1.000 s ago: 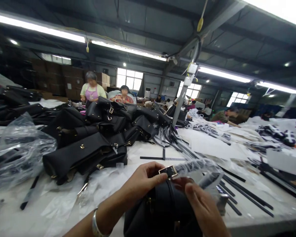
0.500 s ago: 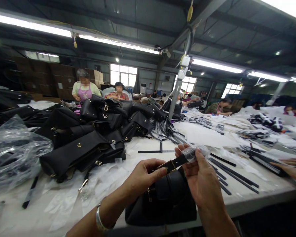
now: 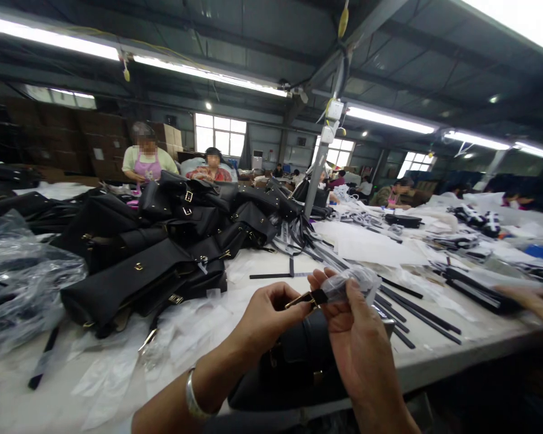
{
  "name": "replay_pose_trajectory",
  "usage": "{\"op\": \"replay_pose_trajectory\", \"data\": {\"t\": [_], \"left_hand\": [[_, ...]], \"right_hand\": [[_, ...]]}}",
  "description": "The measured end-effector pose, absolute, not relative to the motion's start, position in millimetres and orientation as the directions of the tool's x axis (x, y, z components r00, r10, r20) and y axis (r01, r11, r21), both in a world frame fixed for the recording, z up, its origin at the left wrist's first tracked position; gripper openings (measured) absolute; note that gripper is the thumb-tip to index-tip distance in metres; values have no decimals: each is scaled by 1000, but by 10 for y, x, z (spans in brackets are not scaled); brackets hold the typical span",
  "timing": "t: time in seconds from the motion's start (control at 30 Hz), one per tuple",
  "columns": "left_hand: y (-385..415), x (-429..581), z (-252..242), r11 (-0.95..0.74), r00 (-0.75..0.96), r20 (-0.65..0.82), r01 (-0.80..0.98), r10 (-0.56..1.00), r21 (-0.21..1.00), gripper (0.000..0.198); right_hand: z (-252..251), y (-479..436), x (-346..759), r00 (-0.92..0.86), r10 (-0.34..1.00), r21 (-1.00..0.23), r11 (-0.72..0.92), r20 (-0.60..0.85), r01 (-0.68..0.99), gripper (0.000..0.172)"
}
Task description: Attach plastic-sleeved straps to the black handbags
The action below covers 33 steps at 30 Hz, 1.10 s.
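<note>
My left hand [image 3: 257, 322] pinches a black strap by its gold-rimmed buckle [image 3: 300, 299], thumb on the near side. Clear plastic film [image 3: 339, 284] covers the strap close to the buckle. My right hand [image 3: 362, 343] grips that film and the strap inside it between thumb and fingers, palm turned up. The strap's far end is hidden in film and fingers. Below both hands a black handbag [image 3: 285, 374] with gold fittings rests at the table's front edge, partly covered by my right hand.
Black handbags [image 3: 117, 277] are heaped at left, beside crumpled plastic [image 3: 31, 277]. Several loose black straps [image 3: 428, 313] lie to the right. A metal post [image 3: 315, 175] rises behind. A co-worker's hand [image 3: 531, 301] is at the right edge; other people sit or stand across the table.
The bare strap stretch between buckle and film has become shorter, with the film now near the buckle. The buckle has tilted. My view has shifted slightly to the right.
</note>
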<state>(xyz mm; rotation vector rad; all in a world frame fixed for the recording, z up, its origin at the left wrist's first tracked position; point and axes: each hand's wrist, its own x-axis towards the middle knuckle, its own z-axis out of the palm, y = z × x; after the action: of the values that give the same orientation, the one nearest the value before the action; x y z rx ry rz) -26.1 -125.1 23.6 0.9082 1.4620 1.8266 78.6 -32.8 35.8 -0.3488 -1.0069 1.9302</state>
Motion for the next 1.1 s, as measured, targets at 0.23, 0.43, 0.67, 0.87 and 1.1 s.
{"op": "replay_pose_trajectory", "data": {"t": [0.23,0.43,0.67,0.87,1.1], "left_hand": [[-1241,-221,239,-293,-544,249,5,801,956,25],[-1228,-233,189,-342,-568,267,-27,779,939,28],[-1253,-301,36,-356,-584,334,80,740,931,33],[-1221,-436,291,-239,-507,426,392,749,888,38],[-1005,-551,436,-173,-211,208,172,955,970,46]], "right_hand": [[205,-425,761,-646,754,-814,-298,119,-498,36],[13,-487,735,-642,752,-870,-209,148,-446,38],[-217,-566,728,-736,647,-946,-67,201,-317,50],[-277,-614,658,-821,533,-970,-3,203,-242,41],[-305,-676,524,-814,503,-954,225,290,-201,32]]}}
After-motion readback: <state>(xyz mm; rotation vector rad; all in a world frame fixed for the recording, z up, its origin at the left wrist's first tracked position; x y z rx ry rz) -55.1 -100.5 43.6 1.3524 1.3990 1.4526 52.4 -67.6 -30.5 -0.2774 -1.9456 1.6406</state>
